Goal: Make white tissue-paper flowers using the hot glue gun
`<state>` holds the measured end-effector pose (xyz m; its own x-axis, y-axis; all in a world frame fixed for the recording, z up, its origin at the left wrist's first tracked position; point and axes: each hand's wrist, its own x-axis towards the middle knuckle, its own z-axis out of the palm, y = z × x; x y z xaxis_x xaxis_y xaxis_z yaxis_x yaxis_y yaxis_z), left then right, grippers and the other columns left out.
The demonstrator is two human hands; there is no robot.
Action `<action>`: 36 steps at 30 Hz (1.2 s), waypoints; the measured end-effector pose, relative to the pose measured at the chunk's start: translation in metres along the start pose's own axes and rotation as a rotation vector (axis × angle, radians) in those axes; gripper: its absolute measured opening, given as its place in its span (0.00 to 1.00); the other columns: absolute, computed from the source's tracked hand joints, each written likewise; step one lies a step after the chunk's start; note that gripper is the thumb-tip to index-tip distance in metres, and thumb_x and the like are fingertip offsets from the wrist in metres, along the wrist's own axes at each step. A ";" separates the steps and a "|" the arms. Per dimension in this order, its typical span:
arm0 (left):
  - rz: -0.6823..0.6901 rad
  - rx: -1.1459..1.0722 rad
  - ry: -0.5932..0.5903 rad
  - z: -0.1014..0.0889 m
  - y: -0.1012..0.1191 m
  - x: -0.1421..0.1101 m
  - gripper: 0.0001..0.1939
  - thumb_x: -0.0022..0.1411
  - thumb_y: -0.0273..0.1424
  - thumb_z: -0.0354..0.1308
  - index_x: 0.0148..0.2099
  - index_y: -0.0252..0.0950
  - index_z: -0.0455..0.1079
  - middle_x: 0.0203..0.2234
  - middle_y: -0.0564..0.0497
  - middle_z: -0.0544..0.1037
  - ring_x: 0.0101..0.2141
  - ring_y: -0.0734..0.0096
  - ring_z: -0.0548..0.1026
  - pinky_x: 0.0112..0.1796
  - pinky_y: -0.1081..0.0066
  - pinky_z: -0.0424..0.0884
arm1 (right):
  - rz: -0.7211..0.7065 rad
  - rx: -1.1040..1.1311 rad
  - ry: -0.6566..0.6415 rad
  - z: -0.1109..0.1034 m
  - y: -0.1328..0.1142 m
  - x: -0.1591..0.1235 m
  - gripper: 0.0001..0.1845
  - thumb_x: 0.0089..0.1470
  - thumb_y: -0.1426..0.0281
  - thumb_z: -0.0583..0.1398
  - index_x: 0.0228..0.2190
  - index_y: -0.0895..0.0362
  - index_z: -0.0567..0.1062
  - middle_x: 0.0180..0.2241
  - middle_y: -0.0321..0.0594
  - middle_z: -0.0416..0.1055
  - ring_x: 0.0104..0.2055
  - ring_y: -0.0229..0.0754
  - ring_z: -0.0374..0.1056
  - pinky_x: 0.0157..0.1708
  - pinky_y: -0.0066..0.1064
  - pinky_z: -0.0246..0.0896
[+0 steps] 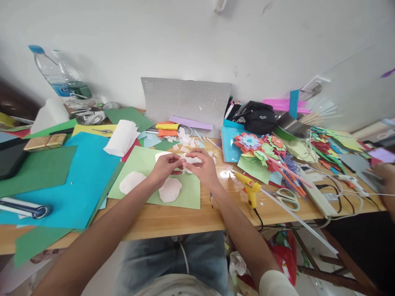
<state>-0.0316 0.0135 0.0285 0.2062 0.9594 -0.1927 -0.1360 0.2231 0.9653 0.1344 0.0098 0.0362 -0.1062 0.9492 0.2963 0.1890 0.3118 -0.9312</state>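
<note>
My left hand and my right hand meet above a light green sheet, their fingertips pinched together. Between them is a thin white paper piece, partly hidden by the fingers. Rounded white paper cutouts lie on the green sheet: one cutout just below my hands and another cutout to the left. A further white cutout is partly covered by my left hand. To the right of my right arm, a yellow glue gun rests on the table.
Scissors and a power strip lie to the right, near paper flowers. On the left are a blue sheet, a stapler and a white paper roll. Another person's hand shows at the right edge.
</note>
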 end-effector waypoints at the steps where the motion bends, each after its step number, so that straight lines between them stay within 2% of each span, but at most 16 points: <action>1: -0.011 -0.020 -0.014 0.000 0.000 0.000 0.19 0.46 0.43 0.70 0.31 0.35 0.69 0.27 0.53 0.74 0.31 0.72 0.73 0.34 0.69 0.73 | 0.006 -0.005 -0.015 0.000 0.001 0.000 0.13 0.45 0.61 0.68 0.35 0.51 0.80 0.43 0.42 0.68 0.46 0.44 0.68 0.32 0.30 0.72; 8: -0.086 -0.094 -0.066 0.000 -0.003 0.002 0.20 0.49 0.46 0.68 0.34 0.34 0.72 0.30 0.51 0.75 0.32 0.73 0.74 0.35 0.70 0.73 | 0.022 -0.005 -0.009 0.001 0.008 0.002 0.09 0.48 0.61 0.65 0.32 0.51 0.82 0.38 0.40 0.73 0.41 0.43 0.70 0.31 0.30 0.69; 13: -0.070 -0.097 -0.056 -0.001 -0.006 0.004 0.20 0.50 0.45 0.68 0.38 0.35 0.73 0.32 0.48 0.77 0.37 0.68 0.75 0.36 0.69 0.74 | 0.126 0.084 0.038 0.001 0.010 0.004 0.09 0.47 0.61 0.65 0.30 0.53 0.81 0.34 0.38 0.76 0.35 0.41 0.71 0.31 0.31 0.69; 18: -0.062 -0.048 -0.044 0.000 -0.003 0.001 0.20 0.48 0.46 0.68 0.35 0.35 0.72 0.31 0.49 0.77 0.38 0.65 0.76 0.36 0.67 0.75 | 0.244 0.231 0.074 0.000 0.011 0.005 0.11 0.43 0.60 0.67 0.27 0.55 0.79 0.30 0.37 0.75 0.33 0.40 0.70 0.32 0.32 0.71; 25: -0.048 0.060 -0.032 0.001 -0.003 0.002 0.19 0.50 0.46 0.67 0.34 0.35 0.71 0.30 0.48 0.77 0.36 0.65 0.76 0.34 0.67 0.75 | 0.310 0.309 0.123 -0.001 0.011 0.007 0.12 0.41 0.61 0.68 0.27 0.55 0.78 0.28 0.36 0.74 0.32 0.37 0.69 0.30 0.29 0.70; 32: -0.053 -0.067 0.021 0.002 -0.008 0.002 0.19 0.50 0.45 0.67 0.36 0.35 0.73 0.34 0.47 0.78 0.41 0.63 0.77 0.39 0.65 0.75 | 0.404 0.463 0.226 0.001 0.011 0.009 0.14 0.36 0.61 0.70 0.26 0.55 0.77 0.26 0.34 0.73 0.29 0.36 0.70 0.30 0.27 0.68; 36: -0.062 -0.088 0.022 0.003 -0.009 0.002 0.19 0.49 0.44 0.68 0.36 0.35 0.73 0.33 0.48 0.77 0.41 0.63 0.77 0.39 0.65 0.75 | 0.417 0.501 0.216 0.001 0.015 0.010 0.14 0.38 0.61 0.70 0.27 0.54 0.76 0.27 0.34 0.73 0.30 0.36 0.71 0.31 0.28 0.69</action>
<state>-0.0270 0.0133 0.0202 0.1959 0.9464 -0.2567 -0.2084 0.2960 0.9322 0.1355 0.0241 0.0248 0.0840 0.9891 -0.1211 -0.3078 -0.0898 -0.9472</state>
